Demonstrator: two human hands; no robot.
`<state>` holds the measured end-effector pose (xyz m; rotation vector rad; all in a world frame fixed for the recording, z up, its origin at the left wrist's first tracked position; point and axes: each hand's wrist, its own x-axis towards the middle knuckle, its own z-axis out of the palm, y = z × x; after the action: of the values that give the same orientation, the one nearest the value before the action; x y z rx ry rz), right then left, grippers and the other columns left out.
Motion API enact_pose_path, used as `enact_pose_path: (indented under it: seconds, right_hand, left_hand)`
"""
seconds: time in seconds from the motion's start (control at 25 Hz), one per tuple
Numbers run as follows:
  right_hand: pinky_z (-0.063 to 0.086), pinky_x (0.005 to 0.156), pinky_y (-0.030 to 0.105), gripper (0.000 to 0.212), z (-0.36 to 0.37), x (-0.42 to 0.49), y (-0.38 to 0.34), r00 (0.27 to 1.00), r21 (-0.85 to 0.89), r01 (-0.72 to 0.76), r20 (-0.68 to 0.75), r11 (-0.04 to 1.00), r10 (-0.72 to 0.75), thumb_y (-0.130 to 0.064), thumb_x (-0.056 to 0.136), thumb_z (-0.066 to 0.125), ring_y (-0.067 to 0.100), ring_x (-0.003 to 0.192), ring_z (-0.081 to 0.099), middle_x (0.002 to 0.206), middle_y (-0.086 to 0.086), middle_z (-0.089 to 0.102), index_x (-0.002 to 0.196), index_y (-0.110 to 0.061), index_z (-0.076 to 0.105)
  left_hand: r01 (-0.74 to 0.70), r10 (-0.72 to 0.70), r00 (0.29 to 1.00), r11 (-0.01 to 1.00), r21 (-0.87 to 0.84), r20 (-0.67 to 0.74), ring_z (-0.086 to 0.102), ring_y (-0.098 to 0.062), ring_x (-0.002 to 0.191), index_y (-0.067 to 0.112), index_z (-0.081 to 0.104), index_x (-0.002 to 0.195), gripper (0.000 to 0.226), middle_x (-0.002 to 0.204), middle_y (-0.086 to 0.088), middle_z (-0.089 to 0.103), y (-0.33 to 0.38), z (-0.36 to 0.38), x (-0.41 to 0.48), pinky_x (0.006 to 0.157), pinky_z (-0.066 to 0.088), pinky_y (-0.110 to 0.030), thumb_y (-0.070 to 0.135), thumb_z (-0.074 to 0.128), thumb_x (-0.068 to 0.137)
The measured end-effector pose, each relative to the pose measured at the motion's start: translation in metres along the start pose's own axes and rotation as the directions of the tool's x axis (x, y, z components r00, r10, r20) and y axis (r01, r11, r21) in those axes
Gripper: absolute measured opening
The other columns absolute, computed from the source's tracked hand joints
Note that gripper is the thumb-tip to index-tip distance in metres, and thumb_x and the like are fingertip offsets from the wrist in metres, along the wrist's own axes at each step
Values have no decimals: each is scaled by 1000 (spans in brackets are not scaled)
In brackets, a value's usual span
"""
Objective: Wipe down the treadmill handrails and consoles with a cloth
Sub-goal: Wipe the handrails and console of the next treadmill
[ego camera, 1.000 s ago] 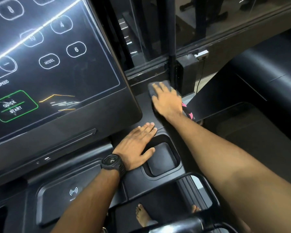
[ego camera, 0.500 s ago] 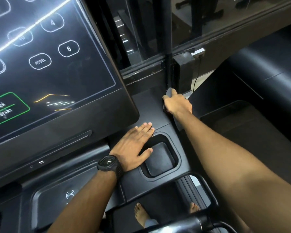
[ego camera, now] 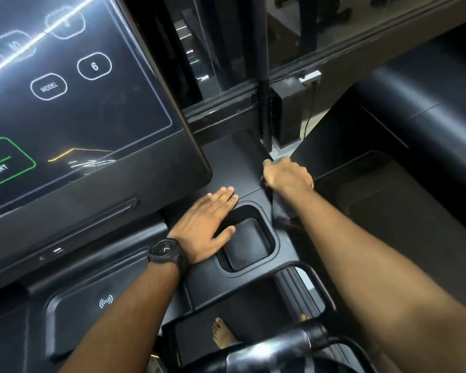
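A dim gym shows behind glass, and the black console surface (ego camera: 234, 168) fills the view. The right hand (ego camera: 288, 176) curls over its right edge, gripping the dark cloth (ego camera: 279, 208), which trails below the wrist. The step probably goes best with the cloth kept wrapped round the lip and drawn along under steady pressure. The left hand (ego camera: 207, 219) lies flat, fingers straight, beside the cup recess (ego camera: 248, 243). An upright post (ego camera: 262, 76) crowds the corner, and the lit touchscreen (ego camera: 78, 103) could take a stray press.
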<state>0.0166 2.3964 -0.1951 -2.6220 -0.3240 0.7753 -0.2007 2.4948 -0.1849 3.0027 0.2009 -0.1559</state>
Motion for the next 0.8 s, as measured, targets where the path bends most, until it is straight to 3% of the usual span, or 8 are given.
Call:
enact_pose_path:
  seconds: [0.12, 0.16, 0.24, 0.4, 0.44, 0.56, 0.72, 0.8]
  right_hand:
    - [44, 95, 53, 68, 22, -42, 20, 961, -163, 203, -157, 965, -229, -55, 102, 30, 46, 125, 50, 152, 18, 42, 157, -16, 26]
    - [44, 96, 53, 66, 18, -33, 24, 964, -134, 193, -161, 972, -213, -55, 101, 30, 45, 126, 50, 149, 17, 44, 155, -16, 29]
    - [42, 98, 54, 66, 3, -27, 19, 997, 4, 35, -66, 999, -35, -55, 100, 30, 42, 129, 48, 146, 17, 48, 151, -13, 34]
    - [43, 97, 53, 70, 21, -57, 34, 962, -179, 197, -155, 964, -225, -58, 101, 29, 44, 127, 49, 153, 17, 41, 157, -17, 26]
    - [42, 97, 51, 69, 16, -50, 39, 972, -135, 179, -131, 975, -197, -59, 100, 30, 43, 128, 49, 150, 16, 45, 154, -17, 31]
    - [41, 88, 48, 75, -6, -35, 41, 998, 7, -69, 1, 998, 69, -66, 95, 27, 39, 127, 52, 140, 15, 56, 143, -12, 46]
    - [43, 96, 51, 75, 14, -66, 51, 977, -136, 126, -154, 983, -147, -66, 97, 28, 43, 125, 52, 143, 17, 51, 149, -14, 37]
    - [43, 96, 48, 70, 2, -55, 56, 996, 2, 10, -88, 1000, -10, -65, 97, 29, 40, 125, 53, 140, 16, 55, 142, -15, 46]
  left_hand:
    - [-2, 2, 1000, 1000, 9, 0, 0, -6, 149, 20, 19, 157, 72, 164, 2, 10, 0, 0, 1, 121, -3, -26, 53, 28, 93]
    - [-8, 8, 1000, 1000, 11, -6, 1, -7, 150, 20, 19, 157, 73, 164, 2, 10, 0, 1, 2, 120, -4, -25, 53, 28, 92]
    - [-8, 8, 1000, 1000, 15, -13, 3, -8, 150, 19, 20, 156, 73, 164, 1, 12, 1, 1, 0, 120, -4, -24, 53, 28, 92]
    - [-6, 6, 1000, 1000, 17, -1, 3, -8, 150, 19, 21, 156, 73, 164, 1, 13, 0, 0, 1, 121, -2, -25, 54, 27, 92]
    - [-12, 12, 1000, 1000, 18, -4, 3, -8, 150, 19, 21, 156, 74, 164, 1, 13, -1, 1, 2, 121, -2, -25, 54, 27, 92]
    - [-10, 10, 1000, 1000, 17, -14, 5, -9, 150, 18, 22, 156, 74, 164, -1, 15, 1, 1, 0, 121, 0, -26, 54, 27, 92]
    - [-5, 6, 1000, 1000, 24, -6, 8, -10, 150, 17, 24, 156, 75, 163, -2, 17, 1, 0, 1, 121, -1, -25, 55, 26, 91]
    - [-16, 16, 1000, 1000, 26, -16, 9, -11, 150, 17, 24, 156, 75, 163, -3, 18, 1, 1, 1, 120, -2, -24, 55, 26, 91]
